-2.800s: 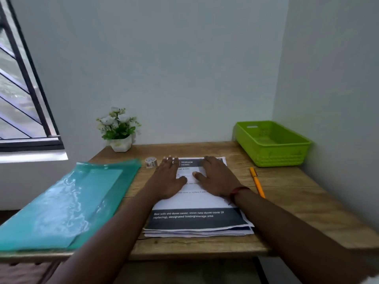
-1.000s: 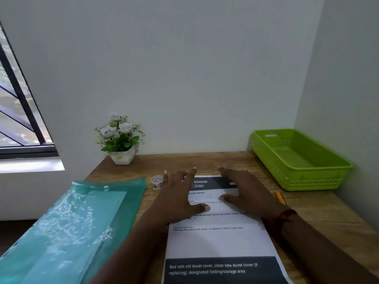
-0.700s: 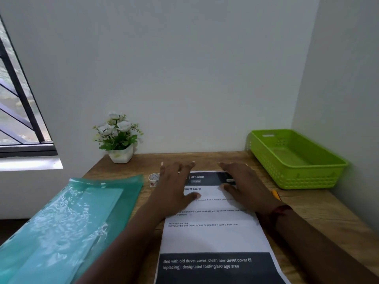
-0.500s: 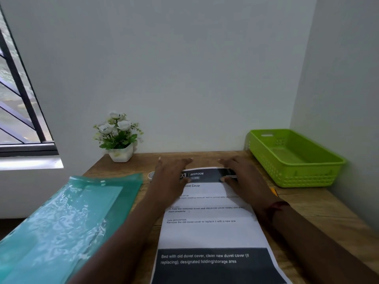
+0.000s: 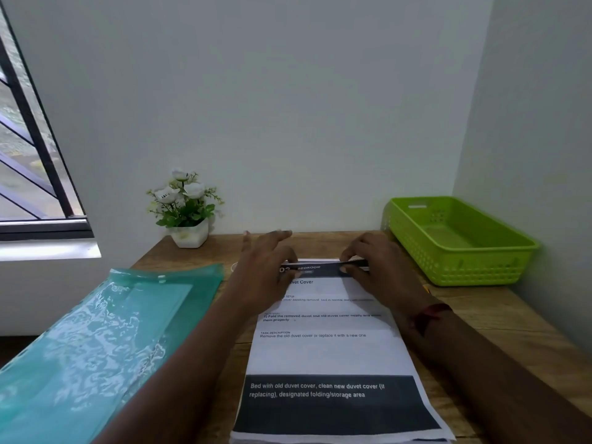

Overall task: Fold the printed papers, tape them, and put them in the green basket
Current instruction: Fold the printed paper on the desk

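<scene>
Head view: papers at first fold, none yet taped or stored.
Papers (image 5: 326,350) lay stacked and unfolded on the desk (image 5: 512,318). The left hand (image 5: 266,277) rested spread on the far left corner, and the right hand (image 5: 376,270) pinched the slightly raised far edge. The basket (image 5: 461,248) stood far right, apart from the papers. Legible: "BEDROOM", "Remove the old duvet cover or replace it with a new one". Next move, by judgement: draw the far edge to the near edge, align, crease.

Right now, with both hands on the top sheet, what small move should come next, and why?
Probably lift the far edge toward you to start the fold: the right hand pinches the top sheet there, the left hand touches its far left corner, and it lies unfolded.
</scene>
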The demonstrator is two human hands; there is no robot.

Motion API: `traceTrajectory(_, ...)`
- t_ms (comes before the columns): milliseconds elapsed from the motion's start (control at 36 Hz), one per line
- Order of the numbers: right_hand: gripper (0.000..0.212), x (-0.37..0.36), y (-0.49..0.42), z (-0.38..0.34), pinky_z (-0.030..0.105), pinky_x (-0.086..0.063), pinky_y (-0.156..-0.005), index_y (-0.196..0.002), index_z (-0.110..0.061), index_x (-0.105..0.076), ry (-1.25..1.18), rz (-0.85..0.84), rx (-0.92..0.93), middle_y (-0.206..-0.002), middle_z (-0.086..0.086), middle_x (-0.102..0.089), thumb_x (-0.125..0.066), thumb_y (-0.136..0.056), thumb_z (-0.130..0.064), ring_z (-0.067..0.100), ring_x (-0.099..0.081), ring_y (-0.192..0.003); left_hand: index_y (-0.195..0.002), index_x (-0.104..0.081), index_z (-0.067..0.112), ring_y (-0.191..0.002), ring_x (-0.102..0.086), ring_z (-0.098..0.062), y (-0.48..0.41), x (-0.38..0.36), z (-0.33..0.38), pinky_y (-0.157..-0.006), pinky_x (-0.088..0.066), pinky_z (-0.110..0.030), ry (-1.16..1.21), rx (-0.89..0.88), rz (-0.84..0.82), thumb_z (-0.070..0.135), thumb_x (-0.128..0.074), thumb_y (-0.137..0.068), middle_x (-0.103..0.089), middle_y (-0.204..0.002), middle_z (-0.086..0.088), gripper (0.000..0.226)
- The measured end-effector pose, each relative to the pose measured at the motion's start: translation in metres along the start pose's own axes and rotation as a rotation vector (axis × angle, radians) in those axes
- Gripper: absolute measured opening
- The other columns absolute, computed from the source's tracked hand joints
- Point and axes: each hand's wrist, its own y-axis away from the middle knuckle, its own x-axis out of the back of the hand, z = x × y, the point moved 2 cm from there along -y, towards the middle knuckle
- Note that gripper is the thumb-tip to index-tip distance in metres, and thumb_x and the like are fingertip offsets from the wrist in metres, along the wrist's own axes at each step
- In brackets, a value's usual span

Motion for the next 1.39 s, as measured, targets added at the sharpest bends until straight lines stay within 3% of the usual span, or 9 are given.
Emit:
traceTrajectory(139, 0.013, 0.008, -0.003, -0.009, 0.039, -0.049, -0.069, -0.085, -0.018, -0.066, -0.022, -0.046, 0.056, -0.084, -0.002, -0.067, -0.077, -0.079, -0.015, 0.021, -0.061, -0.079, -0.100, -0.065, 0.021, -0.089, -0.062, -0.014, -0.001, 0.002, 0.003, -0.117, -0.019, -0.045, -0.012, -0.068, -0.076, 0.025, -0.071, -0.086, -0.071, -0.099, 0.006, 0.016)
traceTrajectory(250, 0.012, 0.010, -0.005, -0.017, 0.038, -0.049, -0.066, -0.083, -0.022, -0.064, 0.014, -0.082, 0.084, -0.082, -0.006, -0.067, -0.072, -0.078, -0.015, 0.018, -0.060, -0.077, -0.094, -0.075, 0.023, -0.066, -0.057, -0.008, -0.001, 0.009, 0.007, -0.076, -0.054, -0.032, -0.068, -0.130, -0.098, 0.025, -0.065, -0.090, -0.073, -0.080, 0.006, 0.011)
traceTrajectory(500, 0.010, 0.009, -0.003, -0.025, 0.041, -0.047, -0.069, -0.090, -0.023, -0.060, 0.077, -0.188, 0.078, -0.087, -0.004, -0.066, -0.064, -0.081, -0.019, 0.020, -0.059, -0.080, -0.110, -0.075, 0.029, -0.071, -0.064, -0.017, 0.000, 0.013, 0.020, -0.057, -0.041, -0.026, -0.187, -0.116, -0.088, 0.020, -0.053, -0.093, -0.076, -0.088, 0.003, 0.029)
traceTrajectory(667, 0.030, -0.005, 0.002, -0.024, 0.043, -0.047, -0.070, -0.122, -0.029, -0.056, 0.184, -0.303, 0.064, -0.099, 0.003, -0.070, -0.052, -0.092, -0.028, 0.030, -0.062, -0.089, -0.103, -0.068, 0.024, -0.079, -0.064, -0.024, 0.001, 0.007, 0.022, -0.056, -0.036, -0.030, -0.189, -0.078, -0.229, 0.017, -0.047, -0.091, -0.071, -0.086, -0.003, 0.025)
traceTrajectory(778, 0.035, -0.010, 0.004, -0.023, 0.041, -0.048, -0.064, -0.129, -0.028, -0.053, 0.278, -0.358, 0.108, -0.093, 0.008, -0.071, -0.042, -0.096, -0.029, 0.031, -0.062, -0.082, -0.133, -0.053, 0.024, -0.086, -0.062, -0.027, 0.004, 0.004, 0.021, -0.071, -0.052, -0.040, -0.126, -0.061, -0.335, 0.015, -0.043, -0.093, -0.070, -0.098, -0.009, 0.043)
traceTrajectory(917, 0.036, -0.012, 0.007, -0.022, 0.036, -0.040, -0.061, -0.132, -0.027, -0.046, 0.283, -0.476, 0.097, -0.097, 0.008, -0.067, -0.039, -0.097, -0.027, 0.030, -0.061, -0.085, -0.117, -0.057, 0.013, -0.098, -0.061, -0.027, 0.010, -0.002, 0.015, -0.083, -0.048, -0.038, -0.060, -0.047, -0.556, 0.025, -0.041, -0.101, -0.066, -0.106, -0.010, 0.026)
traceTrajectory(1028, 0.029, -0.012, 0.007, -0.028, 0.038, -0.048, -0.085, -0.125, -0.022, -0.053, 0.173, -0.618, 0.107, -0.128, 0.000, -0.057, -0.042, -0.100, -0.031, 0.023, -0.058, -0.110, -0.132, -0.048, 0.007, -0.122, -0.051, -0.029, 0.013, -0.008, 0.012, -0.101, -0.042, -0.041, -0.092, -0.027, -0.695, 0.035, -0.036, -0.104, -0.052, -0.137, -0.014, 0.041)
traceTrajectory(1139, 0.041, -0.013, 0.009, -0.030, 0.035, -0.036, -0.108, -0.140, -0.015, -0.043, 0.154, -0.794, 0.057, -0.152, 0.006, -0.039, -0.038, -0.104, -0.032, 0.024, -0.041, -0.135, -0.153, -0.027, 0.008, -0.146, -0.025, -0.025, 0.015, -0.012, 0.012, -0.117, -0.022, -0.034, -0.098, -0.009, -0.761, 0.038, -0.034, -0.104, -0.022, -0.161, -0.014, 0.057)
traceTrajectory(1389, 0.063, -0.024, 0.018, -0.033, 0.041, -0.004, -0.122, -0.156, -0.017, -0.006, 0.122, -1.019, -0.073, -0.164, 0.002, 0.002, -0.028, -0.104, -0.044, 0.019, 0.003, -0.150, -0.156, 0.003, 0.016, -0.150, 0.010, -0.018, 0.021, -0.020, 0.020, -0.121, 0.001, -0.037, -0.097, 0.060, -0.896, 0.053, -0.023, -0.103, 0.012, -0.163, -0.004, 0.070)
